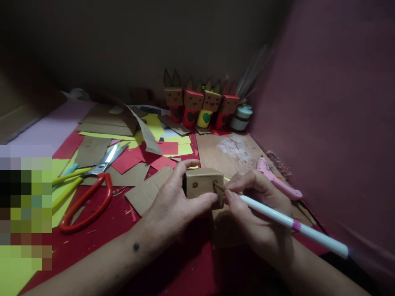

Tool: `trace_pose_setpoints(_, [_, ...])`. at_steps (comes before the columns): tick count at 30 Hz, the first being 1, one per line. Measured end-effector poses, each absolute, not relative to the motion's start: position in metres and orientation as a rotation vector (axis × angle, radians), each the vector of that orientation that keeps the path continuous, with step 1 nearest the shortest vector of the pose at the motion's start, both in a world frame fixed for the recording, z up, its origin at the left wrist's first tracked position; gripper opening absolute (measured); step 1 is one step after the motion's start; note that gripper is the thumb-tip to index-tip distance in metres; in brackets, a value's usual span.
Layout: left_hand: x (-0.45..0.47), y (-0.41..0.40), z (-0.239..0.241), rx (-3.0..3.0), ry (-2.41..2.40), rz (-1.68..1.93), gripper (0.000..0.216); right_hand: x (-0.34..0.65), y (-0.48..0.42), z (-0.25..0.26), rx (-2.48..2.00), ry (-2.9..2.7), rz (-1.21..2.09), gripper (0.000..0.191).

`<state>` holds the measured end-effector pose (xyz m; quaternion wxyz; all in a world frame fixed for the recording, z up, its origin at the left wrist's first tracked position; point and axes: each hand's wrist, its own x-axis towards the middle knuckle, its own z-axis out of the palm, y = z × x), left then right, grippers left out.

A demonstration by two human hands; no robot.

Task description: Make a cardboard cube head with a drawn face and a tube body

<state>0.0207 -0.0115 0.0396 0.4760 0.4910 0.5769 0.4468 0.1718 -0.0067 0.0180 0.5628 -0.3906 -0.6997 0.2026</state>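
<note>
A small brown cardboard box (202,187) is gripped by my left hand (182,193), thumb across its lower front and fingers behind it. Two round eyes are drawn on the front face. My right hand (249,201) pinches a white marker pen (271,209) with a purple band. The pen's brown tip touches the box at the right-hand eye. Beneath my right hand lies a piece of cardboard (228,230), partly in shadow.
Red-handled scissors (100,181) lie at the left by yellow-handled ones (70,189). Several rabbit-like cardboard figures (205,105) stand at the back, beside a pale jar (242,117). A pink glue gun (277,181) rests at the right. Cut paper and cardboard (108,119) spread over the red tabletop (114,238).
</note>
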Motion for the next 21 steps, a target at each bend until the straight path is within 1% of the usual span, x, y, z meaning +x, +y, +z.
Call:
trace_pose_setpoints(6, [0.0212, -0.0123, 0.0416, 1.183, 1.415, 1.088, 0.048, 0.1738, -0.0068, 0.0175, -0.942, -1.649, 0.49, 0.013])
trace_pose_setpoints(11, [0.0186, -0.0099, 0.0378, 1.192, 1.368, 1.078, 0.05, 0.1753, -0.0068, 0.0172, -0.948, -1.66, 0.493, 0.012])
trace_pose_setpoints(21, [0.0218, -0.0129, 0.0414, 1.155, 1.37, 1.127, 0.046, 0.1714, -0.0094, 0.0216, -0.955, -1.559, 0.558, 0.013])
